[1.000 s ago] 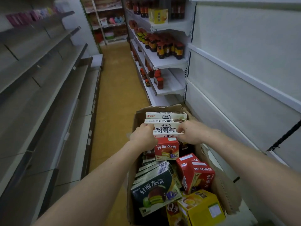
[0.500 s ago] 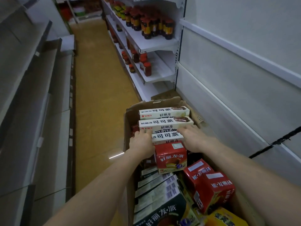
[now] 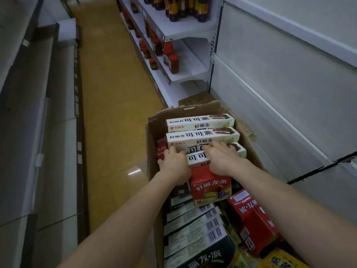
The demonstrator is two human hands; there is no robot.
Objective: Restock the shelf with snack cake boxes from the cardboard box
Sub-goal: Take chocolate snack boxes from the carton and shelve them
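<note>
Along the left edge of the frame run grey shelves (image 3: 29, 117), tier above tier; beside them a yellow floor (image 3: 108, 97) stretches up the middle toward the top; in the lower centre stands the open cardboard box (image 3: 154, 120), its far flap torn, packed with snack cake boxes. The left hand (image 3: 173, 163) reaches in at the box's left side, its fingers curled over the left end of a long white box (image 3: 195, 158) that lies flat among others like it; two more white boxes (image 3: 201, 122) lie stacked beyond, toward the box's far wall; the right hand (image 3: 222, 157) lies on top of the same white box, fingers spread and bent down over it, grasping it from above; just below both hands sits an upright red box (image 3: 210, 186); more red boxes (image 3: 253, 219) and a yellow box (image 3: 280, 260) fill the lower right corner. In the upper centre-right, white shelves (image 3: 185, 26) carry dark jars (image 3: 173, 63) with red lids; a bare white shelf unit (image 3: 289, 64) fills the right of the frame.
</note>
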